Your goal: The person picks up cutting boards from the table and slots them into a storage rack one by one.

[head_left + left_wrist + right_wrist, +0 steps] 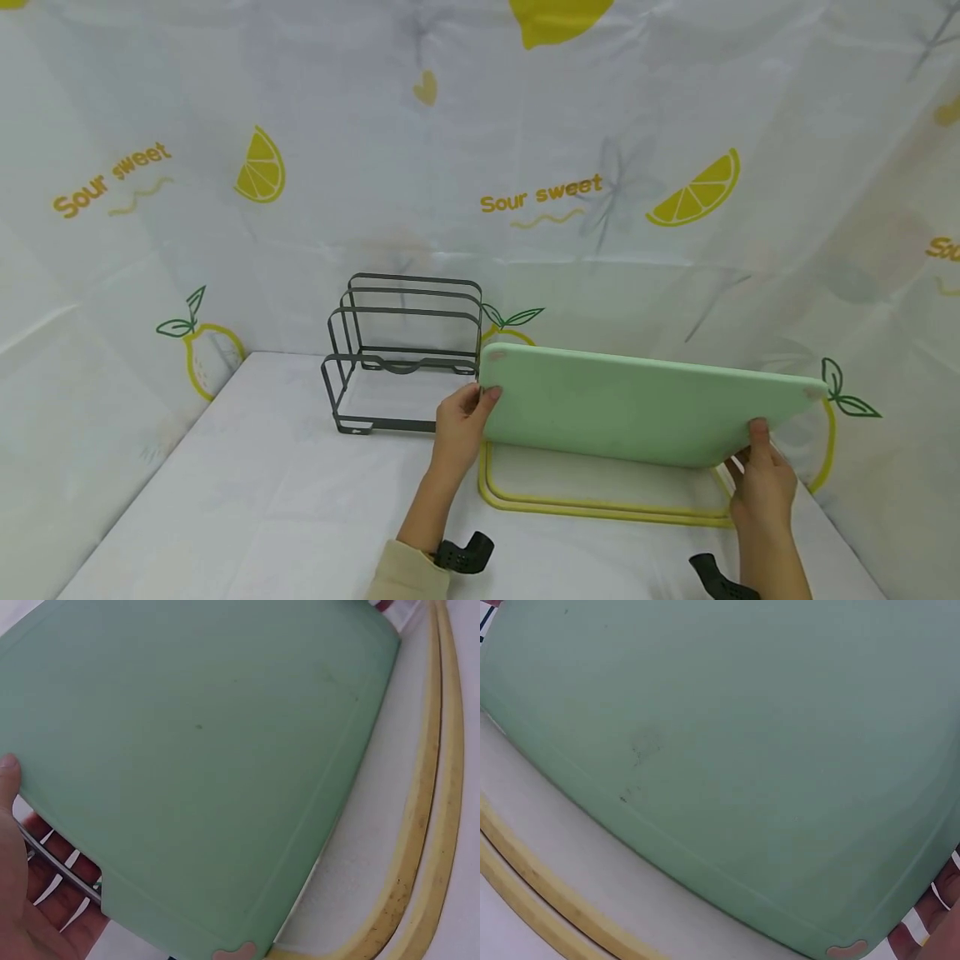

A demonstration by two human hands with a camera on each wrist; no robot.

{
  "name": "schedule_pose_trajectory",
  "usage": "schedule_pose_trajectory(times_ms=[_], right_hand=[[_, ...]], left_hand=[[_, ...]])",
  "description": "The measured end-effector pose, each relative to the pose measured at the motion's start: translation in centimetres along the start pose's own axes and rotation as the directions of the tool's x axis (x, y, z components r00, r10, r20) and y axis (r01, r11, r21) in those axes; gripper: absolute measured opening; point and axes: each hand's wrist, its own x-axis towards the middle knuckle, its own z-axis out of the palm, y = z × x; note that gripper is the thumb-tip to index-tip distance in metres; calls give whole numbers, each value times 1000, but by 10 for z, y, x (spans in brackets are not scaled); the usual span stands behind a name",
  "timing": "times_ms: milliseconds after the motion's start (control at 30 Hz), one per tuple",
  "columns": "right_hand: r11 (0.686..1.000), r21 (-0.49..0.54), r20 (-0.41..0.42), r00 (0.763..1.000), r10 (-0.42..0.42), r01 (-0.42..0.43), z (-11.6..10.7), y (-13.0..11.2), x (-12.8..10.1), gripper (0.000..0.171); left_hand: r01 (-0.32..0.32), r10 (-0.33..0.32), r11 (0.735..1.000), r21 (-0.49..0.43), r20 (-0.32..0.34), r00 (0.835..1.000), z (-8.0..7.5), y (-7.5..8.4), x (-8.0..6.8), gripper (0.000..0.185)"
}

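Two hands hold a green cutting board point(637, 404) up off the table, a bit right of the middle of the picture. The left hand point(459, 421) grips its left end and the right hand point(763, 479) grips its lower right corner, fingers curled round the edge. Under it lies a yellow-rimmed board point(600, 502), and a dark wire rack point(405, 354) stands just to the left.

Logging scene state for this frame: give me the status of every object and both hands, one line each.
green cutting board: lifted, tilted, held at both ends, clear of the board beneath.
left hand: grips the green cutting board's left end.
right hand: grips its lower right corner.
yellow-rimmed board: flat on the table, untouched.
wire rack: upright on the table, slots empty.
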Motion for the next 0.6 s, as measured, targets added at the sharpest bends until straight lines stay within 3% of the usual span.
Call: schedule_pose_trajectory(times_ms=[400,600], right_hand=[[999,-50,-30,1000,5,-6,3,-2,-3,24],[999,13,-8,1000,30,-29,0,1,1,19]], left_hand=[[-13,14,999,36,-13,1000,-2,6,-2,28],[20,-19,997,70,-4,1000,-2,14,-3,30]])
